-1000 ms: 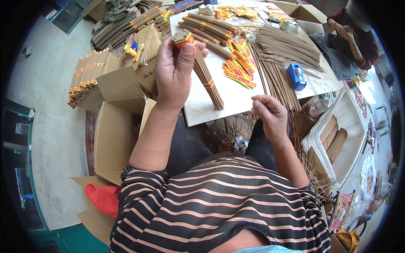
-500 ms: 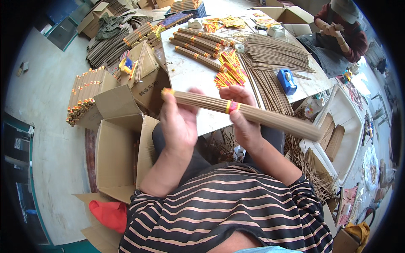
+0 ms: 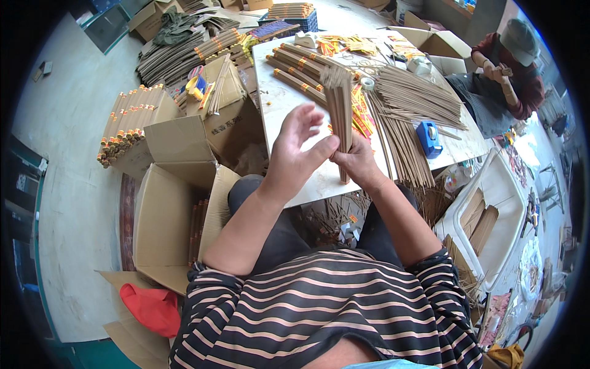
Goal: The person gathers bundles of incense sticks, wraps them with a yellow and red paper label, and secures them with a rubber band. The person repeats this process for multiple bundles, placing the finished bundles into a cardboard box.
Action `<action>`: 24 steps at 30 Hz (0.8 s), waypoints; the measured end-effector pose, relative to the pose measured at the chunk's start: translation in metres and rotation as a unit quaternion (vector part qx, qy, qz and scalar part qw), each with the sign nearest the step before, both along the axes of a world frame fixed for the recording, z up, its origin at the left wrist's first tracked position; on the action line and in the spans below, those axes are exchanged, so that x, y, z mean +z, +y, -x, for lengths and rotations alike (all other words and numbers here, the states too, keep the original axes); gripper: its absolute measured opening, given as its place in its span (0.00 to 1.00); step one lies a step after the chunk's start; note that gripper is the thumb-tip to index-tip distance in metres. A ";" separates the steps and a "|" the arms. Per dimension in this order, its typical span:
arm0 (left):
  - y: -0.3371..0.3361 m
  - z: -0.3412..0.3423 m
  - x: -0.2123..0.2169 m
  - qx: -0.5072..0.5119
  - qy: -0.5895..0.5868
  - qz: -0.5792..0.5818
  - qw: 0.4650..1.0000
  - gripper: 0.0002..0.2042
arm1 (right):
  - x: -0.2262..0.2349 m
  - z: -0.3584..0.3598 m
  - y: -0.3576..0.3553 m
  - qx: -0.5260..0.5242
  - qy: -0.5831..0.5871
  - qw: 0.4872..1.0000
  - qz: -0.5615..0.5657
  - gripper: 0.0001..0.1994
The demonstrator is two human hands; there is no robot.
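My right hand (image 3: 358, 163) grips the lower part of a bundle of thin brown sticks (image 3: 340, 107), which stands upright with its bottom end on the white board (image 3: 279, 107). My left hand (image 3: 297, 150) is flat against the bundle's left side, fingers spread. Several tied stick bundles with orange bands (image 3: 301, 71) lie further back on the board. A big loose heap of sticks (image 3: 409, 117) fans out to the right of my hands.
A blue tape dispenser (image 3: 428, 138) and yellow-red paper labels (image 3: 362, 117) lie on the board. Open cardboard boxes (image 3: 166, 203) stand at my left, with banded bundles (image 3: 126, 126) stacked beyond. Another person (image 3: 504, 77) sits at the far right. A white tray (image 3: 485, 209) is at my right.
The bundle went from lying crosswise in both hands to standing upright on the board. My left hand let go of it and now rests flat against its side.
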State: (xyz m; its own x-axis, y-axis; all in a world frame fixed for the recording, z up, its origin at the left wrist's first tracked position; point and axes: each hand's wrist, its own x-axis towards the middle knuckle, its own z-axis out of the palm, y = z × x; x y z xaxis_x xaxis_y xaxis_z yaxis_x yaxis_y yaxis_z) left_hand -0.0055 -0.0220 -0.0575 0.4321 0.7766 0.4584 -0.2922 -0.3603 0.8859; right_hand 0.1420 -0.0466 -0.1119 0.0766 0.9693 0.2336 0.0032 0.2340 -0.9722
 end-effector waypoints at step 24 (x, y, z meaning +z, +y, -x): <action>0.075 -0.009 0.030 -0.061 -0.214 0.349 0.911 0.13 | 0.038 0.007 -0.029 0.188 0.016 0.962 0.196 0.21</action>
